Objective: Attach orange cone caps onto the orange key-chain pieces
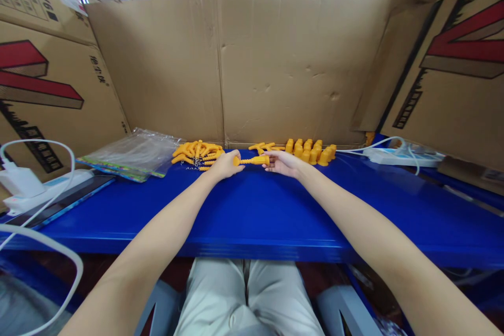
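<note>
An orange plastic piece (260, 160) with a ribbed, screw-like shaft and a wider right end lies level between my hands, just above the blue tabletop. My left hand (225, 165) is closed round its left end, where a round orange part shows at the fingers. The fingers of my right hand (285, 163) pinch its wide right end. Beside my left hand is a heap of orange curved and ribbed parts (195, 149), with small metal springs (192, 167) near it. Behind my right hand stand several orange cup-shaped parts (311, 151) and a few orange T-shaped parts (263, 147).
Clear plastic bags (132, 149) lie on the left of the blue table (252, 210). Power strips with white cables stand at the left (47, 189) and right (394, 156). Cardboard walls (291, 68) enclose the back and sides.
</note>
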The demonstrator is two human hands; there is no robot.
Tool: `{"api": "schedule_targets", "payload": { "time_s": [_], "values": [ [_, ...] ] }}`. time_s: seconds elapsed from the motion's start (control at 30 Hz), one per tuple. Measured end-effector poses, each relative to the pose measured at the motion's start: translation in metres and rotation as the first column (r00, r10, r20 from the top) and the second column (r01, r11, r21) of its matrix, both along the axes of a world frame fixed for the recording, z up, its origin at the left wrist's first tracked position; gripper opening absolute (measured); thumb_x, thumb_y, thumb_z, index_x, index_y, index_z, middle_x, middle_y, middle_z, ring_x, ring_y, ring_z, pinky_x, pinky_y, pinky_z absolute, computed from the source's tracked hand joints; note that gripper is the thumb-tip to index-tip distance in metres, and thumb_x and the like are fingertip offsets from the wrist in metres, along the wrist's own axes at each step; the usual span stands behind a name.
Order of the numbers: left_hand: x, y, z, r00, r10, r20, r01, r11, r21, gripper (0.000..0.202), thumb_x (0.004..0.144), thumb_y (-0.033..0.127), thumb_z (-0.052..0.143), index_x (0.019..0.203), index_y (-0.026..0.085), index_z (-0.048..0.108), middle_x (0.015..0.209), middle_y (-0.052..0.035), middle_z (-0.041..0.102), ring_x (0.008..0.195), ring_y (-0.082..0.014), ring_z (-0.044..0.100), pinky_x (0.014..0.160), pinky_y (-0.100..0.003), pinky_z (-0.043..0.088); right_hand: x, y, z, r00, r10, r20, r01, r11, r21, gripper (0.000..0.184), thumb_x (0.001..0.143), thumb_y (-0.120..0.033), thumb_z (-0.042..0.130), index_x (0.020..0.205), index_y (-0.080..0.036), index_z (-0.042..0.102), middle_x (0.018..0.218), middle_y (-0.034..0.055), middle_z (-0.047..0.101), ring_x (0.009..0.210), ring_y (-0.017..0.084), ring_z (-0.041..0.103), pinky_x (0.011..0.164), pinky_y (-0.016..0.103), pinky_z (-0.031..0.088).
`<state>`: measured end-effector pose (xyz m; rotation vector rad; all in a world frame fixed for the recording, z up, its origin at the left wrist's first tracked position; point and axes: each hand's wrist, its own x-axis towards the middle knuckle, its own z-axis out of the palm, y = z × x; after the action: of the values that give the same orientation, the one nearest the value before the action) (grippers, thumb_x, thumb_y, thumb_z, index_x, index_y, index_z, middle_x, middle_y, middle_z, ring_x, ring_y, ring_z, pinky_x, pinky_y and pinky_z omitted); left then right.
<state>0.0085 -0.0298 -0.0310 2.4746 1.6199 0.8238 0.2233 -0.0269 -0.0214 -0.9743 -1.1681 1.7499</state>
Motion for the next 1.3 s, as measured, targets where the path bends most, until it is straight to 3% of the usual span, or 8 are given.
{"api": "schedule_targets", "payload": {
  "time_s": [0.53, 0.9, 1.3],
  "values": [
    [-0.0003, -0.0007, 0.0, 1.0, 0.01, -0.025, -0.01, 1.0, 0.013, 0.018, 0.072, 0.03, 0.064, 0.086, 0.021, 0.056, 0.061, 0.0038, 0.056, 0.061, -0.0151, 0.053, 0.062, -0.025, 0.036, -0.0025, -0.0015, -0.0007, 0.998, -0.039, 0.044, 0.037, 0.999, 0.028, 0.016, 0.093, -0.018, 0.047, 0.082, -0.017, 0.059, 0.07, 0.0041, 0.065, 0.058, 0.011, 0.06, 0.061, 0.024, 0.052],
    [-0.0013, 0.0011, -0.0022, 1.0, 0.0, -0.027, 0.002, 0.998, 0.064, 0.024, 0.072, 0.037, 0.065, 0.088, 0.021, 0.054, 0.073, 0.0004, 0.06, 0.071, -0.0174, 0.056, 0.066, -0.027, 0.039, -0.0084, -0.0054, 0.0022, 0.995, -0.101, 0.002, 0.101, 0.995, 0.01, 0.018, 0.093, -0.017, 0.045, 0.08, -0.017, 0.057, 0.065, 0.0014, 0.063, 0.053, 0.009, 0.057, 0.054, 0.021, 0.05],
    [-0.0025, 0.002, -0.0039, 0.999, -0.003, -0.033, 0.006, 0.998, 0.067, 0.026, 0.073, 0.038, 0.065, 0.089, 0.021, 0.053, 0.072, 0.0008, 0.059, 0.071, -0.018, 0.056, 0.066, -0.027, 0.039, -0.0093, -0.0039, -0.0011, 0.995, -0.095, -0.025, 0.096, 0.995, 0.033, 0.015, 0.092, -0.018, 0.048, 0.081, -0.018, 0.058, 0.065, 0.002, 0.064, 0.055, 0.011, 0.058, 0.057, 0.023, 0.05]
  ]
}}
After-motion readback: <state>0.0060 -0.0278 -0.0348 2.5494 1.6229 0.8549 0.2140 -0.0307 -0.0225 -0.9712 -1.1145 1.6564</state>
